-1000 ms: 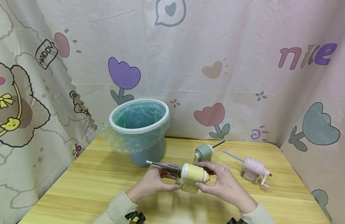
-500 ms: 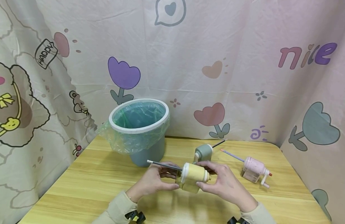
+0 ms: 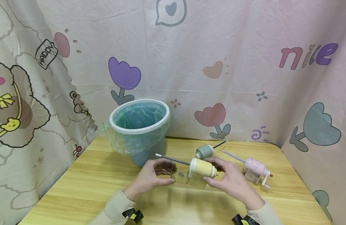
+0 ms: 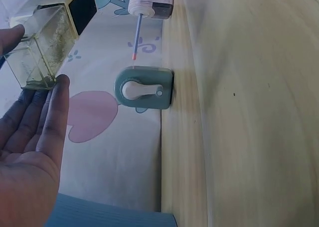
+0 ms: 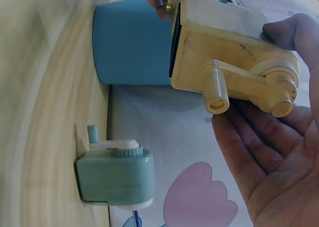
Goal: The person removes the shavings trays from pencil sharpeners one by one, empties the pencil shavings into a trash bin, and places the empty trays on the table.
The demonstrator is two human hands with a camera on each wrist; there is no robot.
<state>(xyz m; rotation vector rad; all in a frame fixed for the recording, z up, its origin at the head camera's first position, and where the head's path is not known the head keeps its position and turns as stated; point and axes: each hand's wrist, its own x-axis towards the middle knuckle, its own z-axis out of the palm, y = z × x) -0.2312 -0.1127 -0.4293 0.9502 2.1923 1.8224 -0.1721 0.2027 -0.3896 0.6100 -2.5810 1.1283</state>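
A yellow hand-crank pencil sharpener is held above the table, a dark pencil sticking out of its left face. My right hand grips its crank end between thumb and fingers; the yellow crank shows in the right wrist view. Between the thumb and fingers of my left hand is the sharpener's clear shavings drawer, which stands out on the left side of the body. Some shavings show inside the drawer in the left wrist view.
Behind the hands stands a green sharpener with a dark pencil in it. A pink sharpener with a purple pencil is at the right. A blue-grey bin with a clear liner stands at the back left of the wooden table.
The drawer has slid out leftward from the yellow sharpener. My right hand has moved right and slightly up with the sharpener and pencil, while my left hand has shifted slightly left.
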